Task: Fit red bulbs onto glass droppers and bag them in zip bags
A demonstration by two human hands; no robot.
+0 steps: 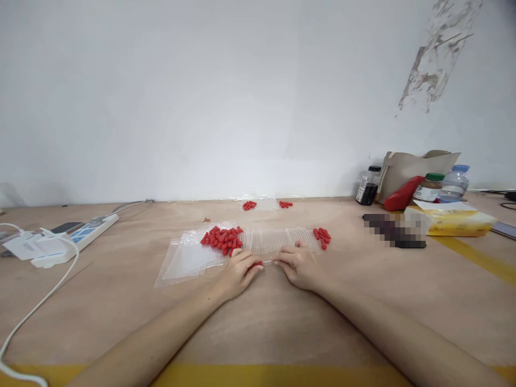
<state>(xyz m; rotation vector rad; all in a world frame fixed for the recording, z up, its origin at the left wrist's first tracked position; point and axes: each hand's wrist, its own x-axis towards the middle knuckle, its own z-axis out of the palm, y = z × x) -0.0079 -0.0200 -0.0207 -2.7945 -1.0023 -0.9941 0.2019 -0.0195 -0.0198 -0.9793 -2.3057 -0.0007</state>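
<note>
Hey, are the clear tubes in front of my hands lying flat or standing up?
Lying flat: the tubes show their long sides, ranged in a row beside the heap of red bulbs.

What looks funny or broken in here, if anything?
A patch at the upper right looks damaged: it's ragged and brownish, while the wall around it is smooth and pale. On the right side of the table, a dark thing is covered in big blurry squares, so I can't tell what it is.
</note>
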